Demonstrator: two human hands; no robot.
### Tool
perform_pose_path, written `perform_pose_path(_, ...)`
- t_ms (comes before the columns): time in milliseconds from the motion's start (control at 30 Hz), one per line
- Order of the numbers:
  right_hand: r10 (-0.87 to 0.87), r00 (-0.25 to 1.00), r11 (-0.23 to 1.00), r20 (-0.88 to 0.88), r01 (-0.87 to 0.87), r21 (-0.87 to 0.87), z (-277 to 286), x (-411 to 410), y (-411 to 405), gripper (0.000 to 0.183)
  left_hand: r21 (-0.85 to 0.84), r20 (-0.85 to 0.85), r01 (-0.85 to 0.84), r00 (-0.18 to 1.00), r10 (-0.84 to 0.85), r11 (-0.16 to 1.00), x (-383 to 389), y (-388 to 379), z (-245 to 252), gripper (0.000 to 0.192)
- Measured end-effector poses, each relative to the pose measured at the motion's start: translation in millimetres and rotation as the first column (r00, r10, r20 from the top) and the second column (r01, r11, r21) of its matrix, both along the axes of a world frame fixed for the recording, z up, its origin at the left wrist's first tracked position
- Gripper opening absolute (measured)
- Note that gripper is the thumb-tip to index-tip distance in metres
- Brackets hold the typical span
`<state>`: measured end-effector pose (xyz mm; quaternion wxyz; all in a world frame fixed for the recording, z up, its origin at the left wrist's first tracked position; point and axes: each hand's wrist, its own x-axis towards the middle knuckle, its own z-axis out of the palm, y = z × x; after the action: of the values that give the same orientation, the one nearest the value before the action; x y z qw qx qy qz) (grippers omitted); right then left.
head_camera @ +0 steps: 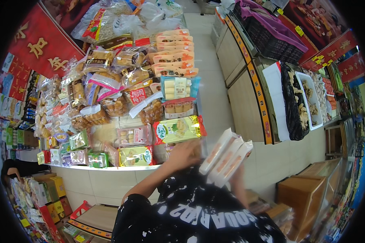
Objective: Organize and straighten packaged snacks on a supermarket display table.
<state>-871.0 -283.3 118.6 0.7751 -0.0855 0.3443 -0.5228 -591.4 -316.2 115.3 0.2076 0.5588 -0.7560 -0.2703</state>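
Observation:
My left hand (187,153) is at the near right corner of a display table, slightly blurred, with its fingers curled down. Just beyond it lies a yellow-green packet of pastries (179,129) with red ends. A small purple packet (169,150) shows beside the fingers; whether they touch anything is unclear. My right hand (238,179) grips several long white packets (226,158) with orange print, fanned out to the right of the table. The packets hide most of its fingers. Another yellow-green packet (136,156) rests left of my left hand.
Bagged breads (109,79) and orange-white packets (175,62) fill the display table. Across the tiled aisle (213,82) stands a counter (249,100) with a ginger tray (308,100) and a black crate (267,33). A wooden cabinet (301,197) is at right; another person (15,171) bends at far left.

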Motion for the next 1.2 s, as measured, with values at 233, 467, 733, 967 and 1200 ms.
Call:
perform_pose_path(233,0.107,0.986,0.975,-0.129,-0.129,-0.181,-9,0,-5,0.085,-0.119,0.069,-0.373,0.921,0.382,0.92,121,-68,-30,0.059)
perform_pose_path(467,0.082,0.989,0.991,-0.126,-0.094,-0.096,-25,4,-11,0.079,0.648,-0.061,0.138,0.99,-0.129,0.749,147,-142,-50,0.088)
perform_pose_path(733,0.033,0.982,0.983,-0.185,-0.065,-0.172,2,29,-12,0.08,0.817,-0.063,0.129,0.989,-0.134,0.563,158,-151,-99,0.111)
perform_pose_path(967,-0.004,0.996,0.997,-0.091,-0.002,-0.071,-9,42,-1,0.092,0.926,-0.211,0.185,0.976,0.045,0.328,153,-155,-87,0.1)
perform_pose_path(1200,-0.088,0.996,0.994,-0.023,0.086,-0.065,4,54,-4,0.096,0.974,-0.076,0.089,0.995,-0.072,0.206,142,-157,-44,0.102)
